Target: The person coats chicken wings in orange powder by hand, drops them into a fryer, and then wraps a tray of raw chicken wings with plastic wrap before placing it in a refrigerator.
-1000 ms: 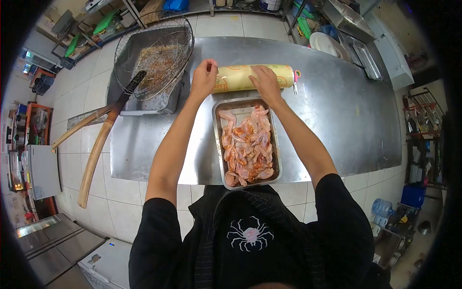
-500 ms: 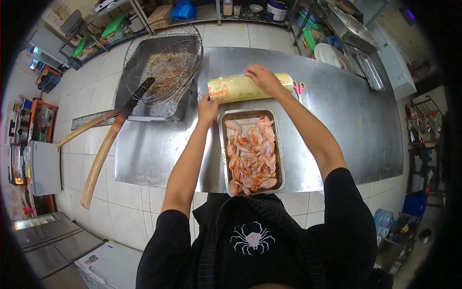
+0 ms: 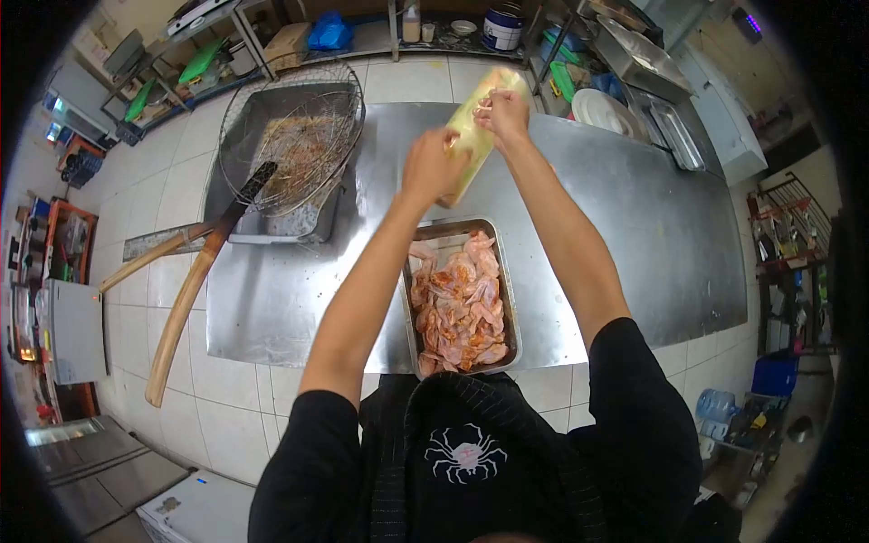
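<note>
A yellow cling film roll (image 3: 464, 128) is held up at a slant over the far side of the steel table, its upper end pointing away to the right. My left hand (image 3: 436, 165) is closed on the lower part of the roll. Higher up, my right hand (image 3: 504, 114) has its fingers curled and pinched against the film on the roll's surface. Closer to my body, a metal tray (image 3: 512, 317) of raw chicken wings (image 3: 460, 303), patched with reddish seasoning, sits near the table's front edge.
On the left, a large wire strainer (image 3: 303, 136) with a long wooden handle (image 3: 176, 330) rests over a grey tub (image 3: 272, 237). The handle sticks out past the table (image 3: 634, 244). White plates (image 3: 602, 110) and metal trays stand on the right behind it.
The roll has gone from lying level behind the tray to a steep slant, its right end swung up and away. Both hands moved with it, and the pink scissors are now out of sight.
</note>
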{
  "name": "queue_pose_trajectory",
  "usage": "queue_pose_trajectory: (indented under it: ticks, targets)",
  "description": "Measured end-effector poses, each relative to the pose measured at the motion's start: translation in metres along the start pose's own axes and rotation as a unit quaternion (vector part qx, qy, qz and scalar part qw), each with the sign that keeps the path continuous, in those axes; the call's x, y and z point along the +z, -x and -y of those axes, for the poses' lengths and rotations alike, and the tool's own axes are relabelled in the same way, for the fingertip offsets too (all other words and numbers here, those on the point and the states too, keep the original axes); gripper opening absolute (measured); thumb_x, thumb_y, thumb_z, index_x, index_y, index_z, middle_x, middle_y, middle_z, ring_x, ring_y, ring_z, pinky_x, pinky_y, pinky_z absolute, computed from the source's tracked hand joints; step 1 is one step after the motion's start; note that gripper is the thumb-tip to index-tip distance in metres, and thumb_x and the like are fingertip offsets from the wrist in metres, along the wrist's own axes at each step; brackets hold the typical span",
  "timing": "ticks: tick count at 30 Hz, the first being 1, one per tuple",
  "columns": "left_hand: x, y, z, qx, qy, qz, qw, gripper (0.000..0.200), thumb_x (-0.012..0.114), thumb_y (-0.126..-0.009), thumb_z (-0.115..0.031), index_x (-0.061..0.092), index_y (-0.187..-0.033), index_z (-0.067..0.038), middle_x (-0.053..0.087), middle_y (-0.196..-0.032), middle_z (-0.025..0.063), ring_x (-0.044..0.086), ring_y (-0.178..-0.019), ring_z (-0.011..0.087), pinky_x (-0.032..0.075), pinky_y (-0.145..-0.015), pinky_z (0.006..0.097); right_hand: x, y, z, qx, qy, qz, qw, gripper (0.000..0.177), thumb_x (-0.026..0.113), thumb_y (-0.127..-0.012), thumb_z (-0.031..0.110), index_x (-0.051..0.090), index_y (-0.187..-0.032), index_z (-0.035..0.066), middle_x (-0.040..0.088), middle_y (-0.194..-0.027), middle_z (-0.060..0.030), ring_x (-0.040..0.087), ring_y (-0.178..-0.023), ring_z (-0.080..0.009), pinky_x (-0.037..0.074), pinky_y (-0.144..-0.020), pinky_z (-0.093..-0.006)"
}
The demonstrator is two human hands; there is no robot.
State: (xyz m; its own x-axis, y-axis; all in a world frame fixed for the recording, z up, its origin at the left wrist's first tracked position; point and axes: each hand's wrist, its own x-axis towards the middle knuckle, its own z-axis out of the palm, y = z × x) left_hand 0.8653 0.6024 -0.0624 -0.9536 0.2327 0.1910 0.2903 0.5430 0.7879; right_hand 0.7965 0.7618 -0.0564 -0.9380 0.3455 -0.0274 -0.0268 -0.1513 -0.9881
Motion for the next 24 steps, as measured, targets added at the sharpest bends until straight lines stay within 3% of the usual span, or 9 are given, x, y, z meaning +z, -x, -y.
queue_pose_trajectory:
  ticks: [3, 6, 9, 12, 15, 17, 22, 23, 24]
  targets:
    - [0.027, 0.028, 0.022, 0.083, -0.106, -0.060, 0.989, 0.052, 0.070, -0.072, -0.036, 0.055, -0.114, -0.008, 0.053, -0.120, 0.0141, 0.045, -0.118, 0.0306, 0.031, -0.100, 0.0476, -0.009, 0.011, -0.025, 0.043, -0.069, -0.005, 0.997, 0.011, 0.048, -0.088, 0.009, 0.049, -0.095, 0.000, 0.057, -0.080, -0.0121, 0.062, -0.064, -0.0224, 0.056, -0.055, -0.0339]
    - [0.047, 0.035, 0.044, 0.058, -0.191, -0.050, 0.979, 0.057, 0.071, -0.070, -0.042, 0.054, -0.113, -0.008, 0.051, -0.120, 0.0136, 0.040, -0.121, 0.0321, 0.023, -0.101, 0.0571, -0.015, 0.049, -0.050, 0.073, -0.099, -0.025, 0.992, 0.008, 0.049, -0.086, 0.005, 0.048, -0.091, -0.001, 0.056, -0.083, -0.0120, 0.063, -0.068, -0.0237, 0.056, -0.056, -0.0357]
    - [0.057, 0.035, 0.061, 0.114, -0.232, -0.099, 0.961, 0.060, 0.072, -0.069, -0.043, 0.053, -0.112, -0.005, 0.051, -0.121, 0.0146, 0.039, -0.121, 0.0331, 0.020, -0.101, 0.0585, -0.013, 0.067, -0.063, 0.066, -0.128, -0.087, 0.986, 0.003, 0.048, -0.084, -0.001, 0.048, -0.087, -0.002, 0.055, -0.078, -0.0125, 0.062, -0.066, -0.0210, 0.055, -0.057, -0.0342]
    - [0.058, 0.024, 0.071, 0.114, -0.195, -0.089, 0.970, 0.049, 0.069, -0.072, -0.038, 0.056, -0.106, -0.005, 0.051, -0.118, 0.0144, 0.041, -0.119, 0.0319, 0.023, -0.101, 0.0565, -0.031, 0.067, -0.077, 0.062, -0.138, -0.018, 0.988, 0.015, 0.052, -0.083, 0.002, 0.056, -0.097, -0.001, 0.056, -0.079, -0.0120, 0.064, -0.072, -0.0215, 0.055, -0.063, -0.0297]
    - [0.058, 0.018, 0.074, 0.163, -0.198, -0.137, 0.957, 0.031, 0.063, -0.079, -0.031, 0.058, -0.097, -0.006, 0.057, -0.107, 0.0122, 0.049, -0.105, 0.0319, 0.033, -0.093, 0.0517, -0.036, 0.059, -0.080, -0.056, 0.019, 0.006, 0.998, 0.020, 0.054, -0.083, 0.006, 0.062, -0.100, 0.002, 0.059, -0.083, -0.0116, 0.065, -0.076, -0.0236, 0.054, -0.066, -0.0292]
    - [0.061, 0.017, 0.074, 0.132, -0.234, -0.119, 0.956, 0.027, 0.062, -0.079, -0.029, 0.059, -0.093, -0.006, 0.058, -0.099, 0.0120, 0.052, -0.100, 0.0313, 0.036, -0.090, 0.0505, -0.043, 0.061, -0.080, -0.173, 0.289, -0.017, 0.941, 0.014, 0.056, -0.080, 0.008, 0.065, -0.089, 0.003, 0.059, -0.082, -0.0105, 0.063, -0.076, -0.0274, 0.052, -0.067, -0.0347]
    - [0.061, 0.006, 0.066, 0.059, -0.251, -0.087, 0.962, 0.022, 0.056, -0.082, -0.024, 0.059, -0.092, -0.005, 0.062, -0.084, 0.0145, 0.059, -0.083, 0.0332, 0.045, -0.078, 0.0465, -0.049, 0.053, -0.079, -0.325, 0.451, -0.016, 0.831, 0.012, 0.062, -0.077, 0.015, 0.063, -0.085, 0.005, 0.059, -0.082, -0.0103, 0.058, -0.080, -0.0308, 0.044, -0.073, -0.0438]
    - [0.057, -0.002, 0.063, -0.031, -0.172, -0.079, 0.981, 0.024, 0.055, -0.083, -0.024, 0.058, -0.094, -0.003, 0.062, -0.087, 0.0169, 0.060, -0.084, 0.0348, 0.046, -0.077, 0.0450, -0.051, 0.050, -0.078, -0.381, 0.509, -0.035, 0.771, 0.013, 0.063, -0.077, 0.018, 0.062, -0.084, 0.006, 0.059, -0.082, -0.0106, 0.056, -0.080, -0.0313, 0.042, -0.075, -0.0453]
    - [0.053, -0.010, 0.058, -0.121, -0.090, -0.069, 0.986, 0.026, 0.054, -0.084, -0.024, 0.056, -0.096, -0.001, 0.063, -0.089, 0.0194, 0.060, -0.084, 0.0364, 0.047, -0.076, 0.0435, -0.053, 0.045, -0.078, -0.382, 0.505, -0.038, 0.773, 0.013, 0.063, -0.077, 0.018, 0.062, -0.084, 0.006, 0.059, -0.082, -0.0106, 0.056, -0.080, -0.0313, 0.042, -0.075, -0.0453]
